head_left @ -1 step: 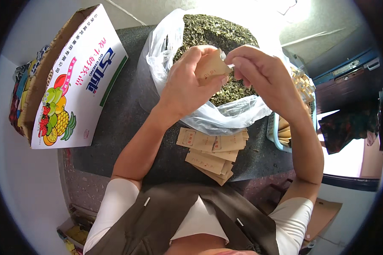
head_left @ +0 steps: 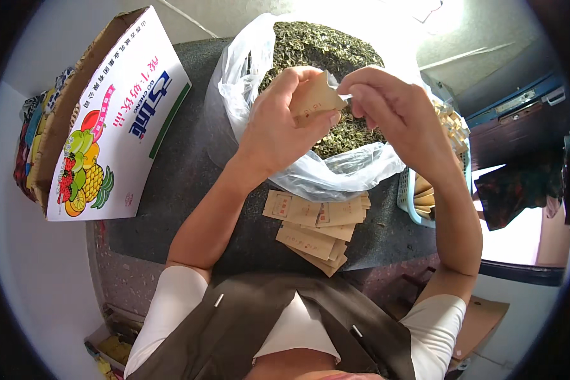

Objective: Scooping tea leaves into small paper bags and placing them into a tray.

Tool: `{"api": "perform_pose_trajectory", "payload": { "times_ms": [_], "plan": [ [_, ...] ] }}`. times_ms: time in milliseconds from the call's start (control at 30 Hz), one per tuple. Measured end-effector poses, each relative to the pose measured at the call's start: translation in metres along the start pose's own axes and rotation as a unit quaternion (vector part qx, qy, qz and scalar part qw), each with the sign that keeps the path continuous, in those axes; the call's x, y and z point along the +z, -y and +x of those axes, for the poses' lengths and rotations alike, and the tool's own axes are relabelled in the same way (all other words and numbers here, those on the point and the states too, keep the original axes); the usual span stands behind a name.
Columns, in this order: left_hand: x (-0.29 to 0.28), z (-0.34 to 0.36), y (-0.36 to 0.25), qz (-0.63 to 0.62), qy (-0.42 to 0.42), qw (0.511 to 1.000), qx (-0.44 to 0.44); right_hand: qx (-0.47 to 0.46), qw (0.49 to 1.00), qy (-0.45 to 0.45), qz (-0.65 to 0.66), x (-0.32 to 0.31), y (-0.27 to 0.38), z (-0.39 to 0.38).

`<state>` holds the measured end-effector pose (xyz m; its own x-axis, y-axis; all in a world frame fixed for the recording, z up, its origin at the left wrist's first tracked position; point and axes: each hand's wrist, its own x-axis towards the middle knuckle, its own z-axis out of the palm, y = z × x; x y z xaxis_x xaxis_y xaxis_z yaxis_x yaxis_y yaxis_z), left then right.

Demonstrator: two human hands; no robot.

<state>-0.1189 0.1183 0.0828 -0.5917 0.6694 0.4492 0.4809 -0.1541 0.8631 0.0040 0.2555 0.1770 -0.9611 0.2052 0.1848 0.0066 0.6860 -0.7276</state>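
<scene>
Item: small tan paper packet (head_left: 315, 100), above clear plastic bag of dried green leaves (head_left: 326, 44) on dark table (head_left: 183, 183). Left hand (head_left: 278, 126) grip clamped on packet; right hand (head_left: 392, 104) pinches its mouth. Risk: tilt spills leaves; thin paper may tear

No visible change: left hand (head_left: 284, 130) and right hand (head_left: 396, 111) grip the small paper packet (head_left: 315, 99) over the bag of dried leaves (head_left: 326, 54) exactly as before.

A tan paper packet (head_left: 315, 100) with faint red print is seen over dark green dried leaves (head_left: 323, 47) in a translucent white plastic bag (head_left: 335, 174); the white cardboard box (head_left: 117, 123) is printed with multicoloured fruit.
</scene>
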Motion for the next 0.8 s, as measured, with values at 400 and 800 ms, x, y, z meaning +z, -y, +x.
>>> {"api": "perform_pose_trajectory", "payload": {
  "times_ms": [400, 800],
  "plan": [
    [0.002, 0.018, -0.007, -0.144, 0.027, 0.987, -0.062, -0.177, 0.942, -0.208, -0.193, -0.038, 0.002, -0.021],
    [0.010, 0.003, -0.019, -0.253, 0.120, 0.960, -0.026, -0.176, 0.952, -0.211, -0.137, -0.031, -0.003, -0.050]
  ]
}}
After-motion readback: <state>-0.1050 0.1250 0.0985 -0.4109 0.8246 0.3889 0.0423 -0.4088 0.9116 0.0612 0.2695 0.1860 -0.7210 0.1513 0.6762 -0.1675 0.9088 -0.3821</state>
